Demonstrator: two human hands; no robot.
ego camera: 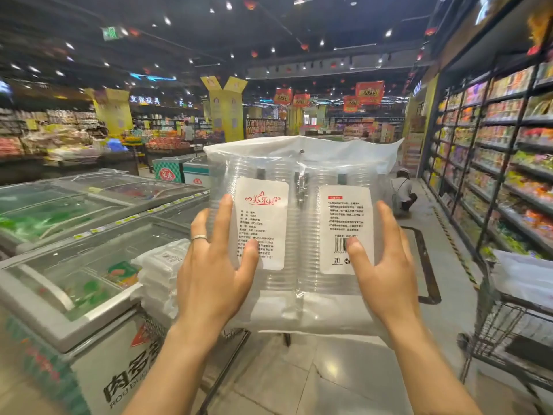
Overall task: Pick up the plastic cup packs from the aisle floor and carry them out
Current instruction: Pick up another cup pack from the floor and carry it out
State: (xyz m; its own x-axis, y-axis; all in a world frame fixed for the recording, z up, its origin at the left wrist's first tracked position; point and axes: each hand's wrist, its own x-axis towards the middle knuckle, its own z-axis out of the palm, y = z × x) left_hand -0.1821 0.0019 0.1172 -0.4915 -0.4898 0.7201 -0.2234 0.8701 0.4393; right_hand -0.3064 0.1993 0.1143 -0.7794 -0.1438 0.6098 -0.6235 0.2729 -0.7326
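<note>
the person stands in a supermarket aisle with the plastic cup packs (299,223) held up at chest height, well off the tiled floor (299,378). the bundle is clear wrap around rows of stacked transparent cups, its loose top edge sticking up above them. two white labels face the person: one with red script (263,211) on the left, one with a barcode (347,214) on the right.

the left hand (209,271) clasps the bundle's left side, thumb pressed on the script label, forefinger lying straight up the wrap, a ring (199,237) on one of the outer fingers. the right hand (386,274) clasps the right side, thumb on the barcode; its other fingers mostly pass out of sight around the edge.

to the left run glass-topped chest freezers (74,235), and just beside them sits a pile of white packets (161,274). on the right are tall stocked shelves (493,145) and a wire trolley (508,324). further down the aisle someone crouches (402,190) near the shelves.
</note>
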